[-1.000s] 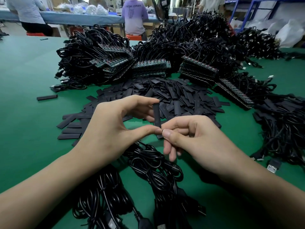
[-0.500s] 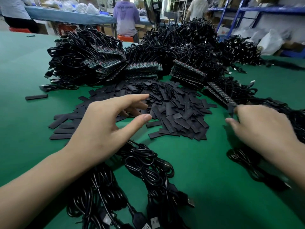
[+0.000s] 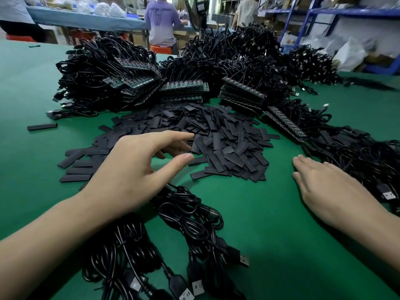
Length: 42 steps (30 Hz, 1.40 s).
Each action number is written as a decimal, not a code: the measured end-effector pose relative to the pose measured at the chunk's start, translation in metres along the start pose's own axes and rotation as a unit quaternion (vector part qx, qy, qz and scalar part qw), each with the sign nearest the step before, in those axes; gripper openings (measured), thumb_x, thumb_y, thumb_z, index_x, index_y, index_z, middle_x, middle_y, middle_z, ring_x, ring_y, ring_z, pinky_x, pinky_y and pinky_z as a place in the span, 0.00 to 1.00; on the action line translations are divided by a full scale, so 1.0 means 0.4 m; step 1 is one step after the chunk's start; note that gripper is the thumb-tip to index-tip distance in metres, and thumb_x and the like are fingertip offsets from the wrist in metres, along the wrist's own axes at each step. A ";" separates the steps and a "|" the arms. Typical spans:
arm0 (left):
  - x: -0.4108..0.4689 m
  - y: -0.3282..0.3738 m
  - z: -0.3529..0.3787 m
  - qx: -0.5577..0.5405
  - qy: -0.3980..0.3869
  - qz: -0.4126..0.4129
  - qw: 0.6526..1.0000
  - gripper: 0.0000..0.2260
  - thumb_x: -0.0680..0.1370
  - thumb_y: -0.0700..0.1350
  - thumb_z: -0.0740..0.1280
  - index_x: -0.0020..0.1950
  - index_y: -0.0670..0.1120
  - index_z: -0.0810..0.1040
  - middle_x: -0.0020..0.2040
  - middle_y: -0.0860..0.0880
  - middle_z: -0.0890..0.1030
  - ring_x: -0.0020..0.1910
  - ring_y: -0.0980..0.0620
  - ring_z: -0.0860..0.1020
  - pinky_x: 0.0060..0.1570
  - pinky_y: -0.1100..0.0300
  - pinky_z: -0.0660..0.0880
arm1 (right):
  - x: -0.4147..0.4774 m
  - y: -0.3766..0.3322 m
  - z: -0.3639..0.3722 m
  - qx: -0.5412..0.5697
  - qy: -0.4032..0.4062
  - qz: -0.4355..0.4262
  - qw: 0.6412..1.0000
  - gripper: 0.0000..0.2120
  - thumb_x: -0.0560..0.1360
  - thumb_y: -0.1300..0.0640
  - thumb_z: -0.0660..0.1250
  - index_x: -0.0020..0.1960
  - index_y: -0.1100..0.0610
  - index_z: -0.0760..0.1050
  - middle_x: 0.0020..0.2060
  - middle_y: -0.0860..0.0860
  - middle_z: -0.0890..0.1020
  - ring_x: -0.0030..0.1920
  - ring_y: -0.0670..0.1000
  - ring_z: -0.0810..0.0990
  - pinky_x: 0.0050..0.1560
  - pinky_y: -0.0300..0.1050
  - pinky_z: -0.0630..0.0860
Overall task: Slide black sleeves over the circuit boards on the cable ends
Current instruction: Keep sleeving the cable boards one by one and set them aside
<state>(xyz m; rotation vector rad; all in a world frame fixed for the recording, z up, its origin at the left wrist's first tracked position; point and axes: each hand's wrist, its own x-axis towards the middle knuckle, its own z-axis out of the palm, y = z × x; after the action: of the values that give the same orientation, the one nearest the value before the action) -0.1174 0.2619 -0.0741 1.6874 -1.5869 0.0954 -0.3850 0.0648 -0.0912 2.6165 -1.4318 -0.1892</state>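
Note:
A heap of flat black sleeves (image 3: 218, 146) lies mid-table on the green mat. Behind it stand stacks of cable ends with bare circuit boards (image 3: 184, 87), their cables piled up black. My left hand (image 3: 134, 172) hovers at the heap's near left edge, index finger and thumb spread apart over the sleeves, holding nothing. My right hand (image 3: 324, 185) lies flat and low over the mat at the right, fingers straight, beside a pile of cables (image 3: 363, 156) that holds sleeved ends. Neither hand holds a sleeve or a board.
Coiled black USB cables (image 3: 173, 239) lie close in front of me, under my left forearm. One stray sleeve (image 3: 42, 126) sits far left. People work at a blue table (image 3: 86, 19) behind; blue shelving and plastic bags stand at the back right.
One second ago both hands pinched a sleeve together at the centre. The right hand then carried it off to the right pile and now lies empty; the left hand stayed open over the sleeves.

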 end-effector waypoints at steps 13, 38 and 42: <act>0.034 -0.084 -0.099 0.194 -0.107 -0.143 0.965 0.17 0.76 0.64 0.64 0.49 0.55 0.86 0.41 0.56 0.83 0.40 0.54 0.79 0.44 0.55 0.78 | 0.032 0.149 0.068 0.004 0.025 0.005 1.000 0.30 0.84 0.66 0.53 0.84 0.55 0.51 0.83 0.49 0.54 0.82 0.47 0.52 0.79 0.42 0.45; 0.037 -0.067 -0.076 -0.260 -0.154 -0.190 0.934 0.17 0.64 0.47 0.79 0.49 0.43 0.83 0.40 0.46 0.85 0.38 0.53 0.79 0.41 0.65 0.77 | 0.009 -0.387 -0.149 0.464 0.039 -0.263 0.845 0.20 0.83 0.46 0.63 0.34 0.52 0.72 0.27 0.45 0.75 0.29 0.41 0.70 0.34 0.41 0.64; 0.041 -0.065 -0.080 -0.248 -0.152 -0.202 0.935 0.12 0.68 0.54 0.74 0.45 0.48 0.87 0.39 0.47 0.86 0.36 0.55 0.77 0.39 0.63 0.72 | 0.005 -0.384 -0.137 0.476 0.045 -0.273 0.835 0.17 0.83 0.49 0.63 0.37 0.53 0.71 0.29 0.45 0.72 0.30 0.42 0.67 0.33 0.40 0.62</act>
<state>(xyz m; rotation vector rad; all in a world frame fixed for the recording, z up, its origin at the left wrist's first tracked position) -0.0771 0.2645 -0.0561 1.6228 -1.2897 -0.7479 -0.2473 0.1489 -0.0672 3.6896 -0.7690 0.7950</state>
